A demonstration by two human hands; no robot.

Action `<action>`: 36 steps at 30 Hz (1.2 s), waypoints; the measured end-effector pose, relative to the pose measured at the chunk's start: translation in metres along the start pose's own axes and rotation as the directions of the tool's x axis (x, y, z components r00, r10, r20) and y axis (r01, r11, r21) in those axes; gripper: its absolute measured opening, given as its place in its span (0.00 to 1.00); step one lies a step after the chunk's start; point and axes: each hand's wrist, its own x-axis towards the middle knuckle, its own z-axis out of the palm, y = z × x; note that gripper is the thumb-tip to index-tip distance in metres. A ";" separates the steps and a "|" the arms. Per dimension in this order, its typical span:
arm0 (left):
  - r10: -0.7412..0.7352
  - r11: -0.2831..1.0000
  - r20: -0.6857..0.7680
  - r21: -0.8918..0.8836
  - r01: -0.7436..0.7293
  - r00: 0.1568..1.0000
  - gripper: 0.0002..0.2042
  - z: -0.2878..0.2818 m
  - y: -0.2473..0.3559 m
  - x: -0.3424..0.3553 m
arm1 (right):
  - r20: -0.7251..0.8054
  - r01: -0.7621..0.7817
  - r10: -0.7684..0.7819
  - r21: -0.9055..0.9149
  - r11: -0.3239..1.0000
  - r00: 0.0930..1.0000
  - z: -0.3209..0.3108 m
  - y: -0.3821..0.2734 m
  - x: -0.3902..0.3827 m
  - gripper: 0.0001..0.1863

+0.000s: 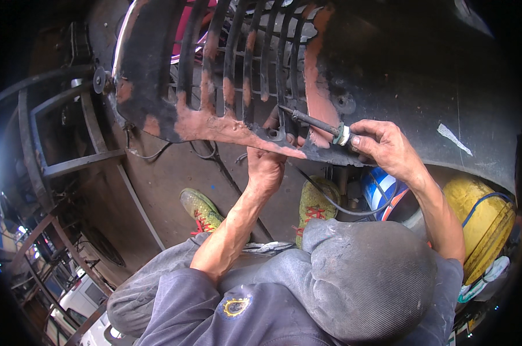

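A black curved plastic panel (405,75) with slotted vents and salmon-coloured filler patches (206,127) spans the upper view. My right hand (382,147) is closed around the pale-collared handle of a slim metal-shafted tool (315,121), whose tip touches a vent slat right of the middle. It looks like a hot iron. My left hand (264,170) grips the panel's lower edge from below, its fingers curled behind the slats and partly hidden. A dark cord (336,205) loops below the panel on the right.
Metal frames (85,161) stand at the left. My shoes (200,210) rest on the grimy floor (157,184). At the right are a yellow plastic container (480,230) and a blue-and-white container (379,187). My bent knee fills the lower middle.
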 end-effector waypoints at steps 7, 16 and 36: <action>0.005 1.000 0.010 -0.015 -0.005 1.000 0.31 0.001 0.000 0.001 | 0.033 -0.011 0.011 0.001 1.000 0.999 -0.005 0.000 -0.001 0.16; -0.010 1.000 0.016 0.028 0.010 1.000 0.31 0.003 0.003 0.000 | -0.029 0.051 -0.053 -0.042 0.998 0.998 -0.001 0.005 0.002 0.17; 0.004 1.000 -0.027 -0.022 -0.005 1.000 0.32 0.001 0.000 0.002 | -0.038 0.012 -0.015 -0.082 0.997 0.999 -0.001 -0.002 0.001 0.16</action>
